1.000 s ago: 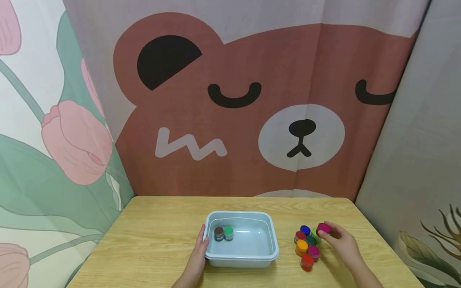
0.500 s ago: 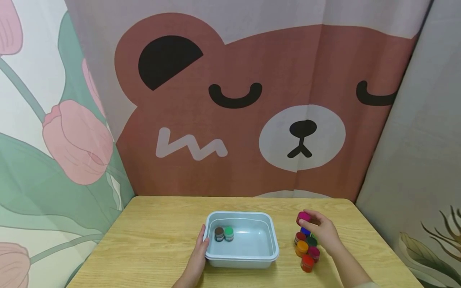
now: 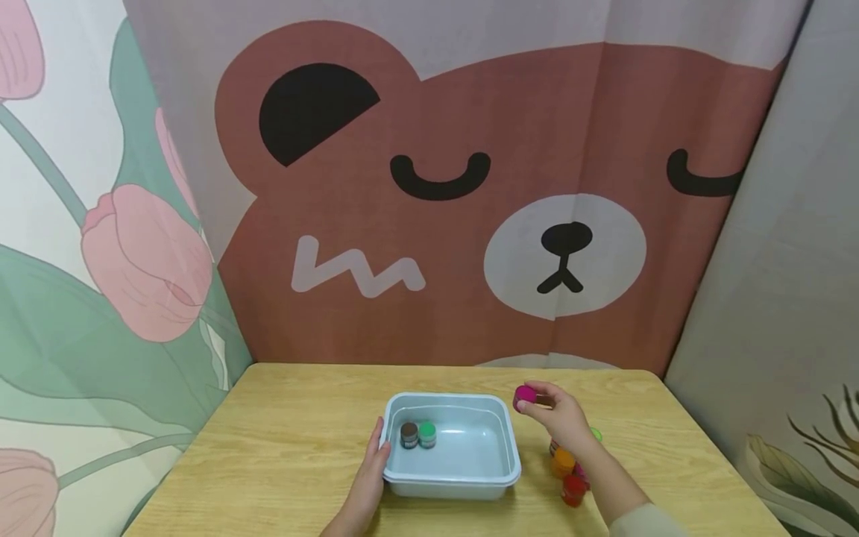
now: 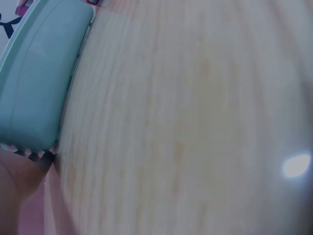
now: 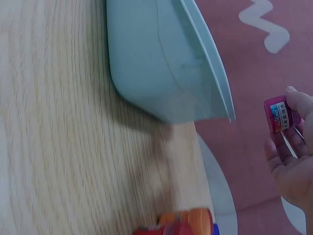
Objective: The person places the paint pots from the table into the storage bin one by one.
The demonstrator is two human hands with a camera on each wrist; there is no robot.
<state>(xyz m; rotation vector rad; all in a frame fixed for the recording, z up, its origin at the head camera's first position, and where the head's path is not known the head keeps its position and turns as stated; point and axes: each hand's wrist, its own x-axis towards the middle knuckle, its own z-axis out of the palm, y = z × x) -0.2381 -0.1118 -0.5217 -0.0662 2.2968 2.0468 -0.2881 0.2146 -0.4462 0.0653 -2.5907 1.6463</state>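
Note:
My right hand (image 3: 567, 421) pinches a magenta paint jar (image 3: 525, 398) between thumb and fingers, raised just right of the basin's far right corner. In the right wrist view the jar (image 5: 282, 115) shows a printed label. The light blue plastic basin (image 3: 451, 482) holds a brown-lidded paint jar (image 3: 408, 435) and a green-lidded one (image 3: 426, 435), side by side near its left wall. Against the basin's left side rests my left hand (image 3: 365, 473), its fingers extended along the outer wall and the thumb at the rim.
More paint jars cluster on the wooden table (image 3: 295, 432) right of the basin, partly hidden by my right forearm. An orange jar (image 3: 563, 462) and a red jar (image 3: 573, 490) show there. Behind the table hangs a bear-print curtain (image 3: 443, 313).
My right hand has carried the magenta jar up and left, from the jar cluster to beside the basin's far right corner. The left hand and basin stay put.

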